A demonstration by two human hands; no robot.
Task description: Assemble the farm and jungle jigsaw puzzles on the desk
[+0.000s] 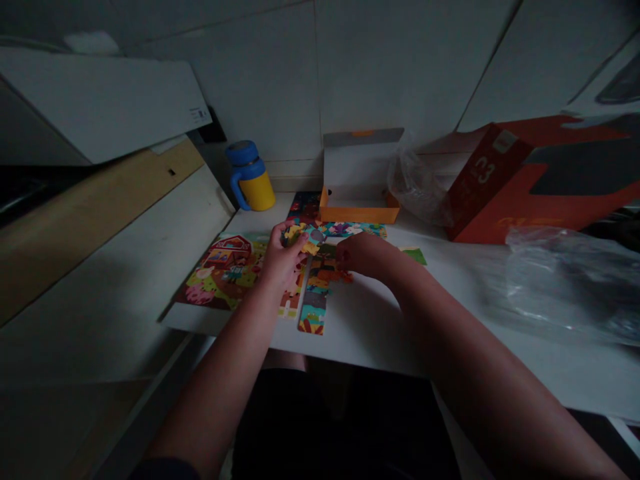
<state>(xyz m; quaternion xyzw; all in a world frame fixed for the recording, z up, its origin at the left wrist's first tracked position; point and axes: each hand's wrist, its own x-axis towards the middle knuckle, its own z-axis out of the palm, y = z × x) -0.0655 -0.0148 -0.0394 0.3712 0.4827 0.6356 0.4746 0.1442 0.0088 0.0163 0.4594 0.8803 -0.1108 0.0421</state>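
Wall and bench: white panelled wall (250, 87) behind a white tabletop (380, 347), seen from above in dim light, with a pale wooden board (95, 227) and a white panel (100, 107) along the left side.

Large items: red-orange cardboard box lid (490, 187), printed with a "3", lying tilted at upper right. Transparent plastic bag (565, 280), crumpled, on the tabletop at right. Orange-and-white box tray (357, 180), open, at the back, with a second crumpled plastic wrapper (415, 183) just beside it.

Medium items: blue-and-yellow drinking bottle (250, 177), upright near the back left corner. Partly assembled jigsaw puzzle (230, 273), flat on the tabletop, its left section showing a red barn, with a separate strip of joined pieces (313, 313) reaching toward the person.

Small items: left hand (283, 257), fingers closed, pinching a yellow-edged jigsaw piece (307, 247) above the middle of the puzzle. Right hand (363, 257), fingers curled downward over the puzzle's right side, beside the left hand; whether it grips a piece cannot be told. Loose green piece (414, 255), lying apart, to the right of the right hand.
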